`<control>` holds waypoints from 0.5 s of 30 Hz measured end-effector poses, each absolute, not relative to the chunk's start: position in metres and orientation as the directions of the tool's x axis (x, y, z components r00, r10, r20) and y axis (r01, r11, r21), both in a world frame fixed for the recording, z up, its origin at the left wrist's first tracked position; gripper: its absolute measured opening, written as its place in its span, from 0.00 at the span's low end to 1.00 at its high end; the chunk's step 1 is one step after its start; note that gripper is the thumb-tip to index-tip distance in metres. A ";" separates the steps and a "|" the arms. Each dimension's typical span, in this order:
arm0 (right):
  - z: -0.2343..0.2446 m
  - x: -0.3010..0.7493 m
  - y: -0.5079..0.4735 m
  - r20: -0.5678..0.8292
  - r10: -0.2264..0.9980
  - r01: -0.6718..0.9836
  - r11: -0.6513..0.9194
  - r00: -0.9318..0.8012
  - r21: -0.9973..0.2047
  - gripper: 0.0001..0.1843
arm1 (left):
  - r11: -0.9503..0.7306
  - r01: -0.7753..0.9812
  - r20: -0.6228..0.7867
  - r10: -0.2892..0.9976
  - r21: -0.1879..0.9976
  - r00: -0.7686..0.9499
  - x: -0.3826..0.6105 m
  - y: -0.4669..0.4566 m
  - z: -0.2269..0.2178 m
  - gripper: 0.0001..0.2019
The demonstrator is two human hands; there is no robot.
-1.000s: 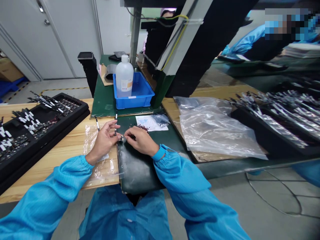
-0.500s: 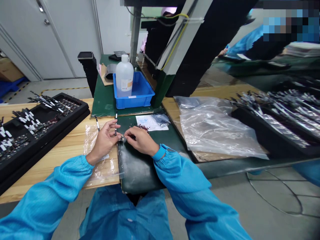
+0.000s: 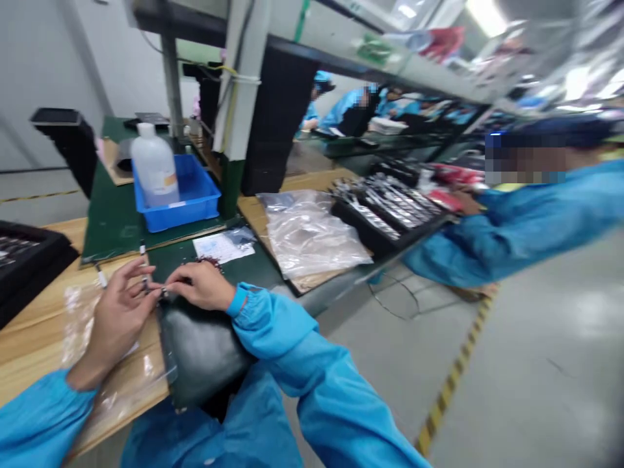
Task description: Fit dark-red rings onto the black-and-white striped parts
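Observation:
My left hand [image 3: 117, 315] is closed, its thumb and fingertips pinching a small electronic part [image 3: 164, 292] at the edge of the green mat. A thin black strip with a white label [image 3: 143, 248] sticks up by its fingers and seems to belong to that part. My right hand [image 3: 205, 286] is closed in a pinch against the same part from the right. What lies between its fingertips is too small to make out. Behind my right hand is a pile of tiny dark red pieces [image 3: 212, 262]. Another black strip with a white end [image 3: 100, 275] shows behind my left hand.
A blue bin [image 3: 195, 211] holds a white bottle [image 3: 155, 166]. Clear plastic bags [image 3: 312, 231] lie to the right, beside black trays of strips [image 3: 385, 211]. A black foam tray [image 3: 34, 260] stands left. A co-worker's sleeve [image 3: 526, 224] is at the right.
The view has swung to the right, bringing a co-worker at the right into sight and shifting the bench leftward. Both hands keep pinching at the small part.

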State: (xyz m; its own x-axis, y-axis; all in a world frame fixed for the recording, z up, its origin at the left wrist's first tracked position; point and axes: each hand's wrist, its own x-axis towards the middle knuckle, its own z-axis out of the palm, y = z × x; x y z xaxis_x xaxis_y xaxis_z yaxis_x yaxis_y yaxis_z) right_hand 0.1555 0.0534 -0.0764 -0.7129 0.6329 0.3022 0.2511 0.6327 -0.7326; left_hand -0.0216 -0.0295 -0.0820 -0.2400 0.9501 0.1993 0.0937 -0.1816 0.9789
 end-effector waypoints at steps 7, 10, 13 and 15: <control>-0.079 0.154 0.057 0.176 0.726 0.244 0.434 -0.665 -0.867 0.05 | -0.212 0.206 0.265 0.922 0.955 -0.281 -0.011 -0.033 -0.070 0.37; -0.078 0.154 0.058 0.151 0.699 0.192 0.387 -0.698 -0.902 0.06 | -0.170 0.261 0.243 0.929 0.950 -0.278 -0.007 -0.035 -0.063 0.40; -0.076 0.156 0.058 0.133 0.689 0.154 0.338 -0.713 -0.928 0.07 | -0.154 0.321 0.241 0.938 0.934 -0.248 -0.007 -0.037 -0.060 0.41; -0.074 0.157 0.057 0.121 0.690 0.147 0.317 -0.714 -0.937 0.08 | -0.158 0.359 0.247 0.944 0.920 -0.219 -0.009 -0.037 -0.062 0.39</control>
State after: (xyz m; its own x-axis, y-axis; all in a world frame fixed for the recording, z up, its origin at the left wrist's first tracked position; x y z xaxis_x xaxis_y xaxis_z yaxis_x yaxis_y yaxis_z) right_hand 0.1569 0.0573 -0.0737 -0.7139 0.6897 0.1211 0.1472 0.3169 -0.9370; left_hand -0.0094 -0.0373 -0.0621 -0.2188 0.9440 0.2471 0.3589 -0.1576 0.9200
